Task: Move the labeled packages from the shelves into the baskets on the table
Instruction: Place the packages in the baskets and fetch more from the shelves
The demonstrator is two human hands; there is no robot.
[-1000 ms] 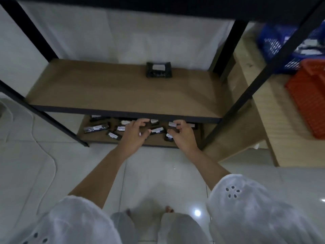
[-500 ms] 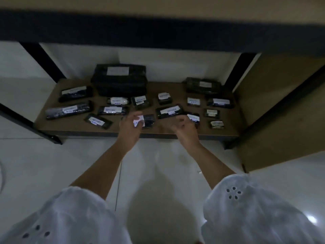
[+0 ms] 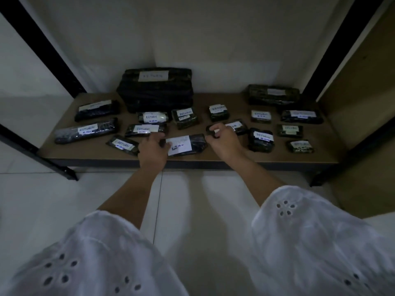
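Observation:
Several black wrapped packages with white handwritten labels lie on the low brown shelf (image 3: pixel 224 158). My left hand (image 3: pixel 152 150) grips the left end of a front-centre package (image 3: pixel 188 145) with a large white label. My right hand (image 3: pixel 224 139) pinches the left end of a longer package (image 3: pixel 236 127) just behind it. A big black package (image 3: pixel 157 90) stands at the back, and a flatter one (image 3: pixel 273 95) at the back right. No basket is in view.
Black shelf posts (image 3: pixel 42 50) rise at the left and right (image 3: pixel 339 43). A wooden panel (image 3: pixel 363 103) stands to the right. White tiled floor (image 3: pixel 192 199) lies in front of the shelf. White sleeves (image 3: pixel 310 242) fill the bottom of the view.
The view has dropped from the upper shelf to the bottom shelf and come closer. Both hands have closed onto packages at the shelf's front.

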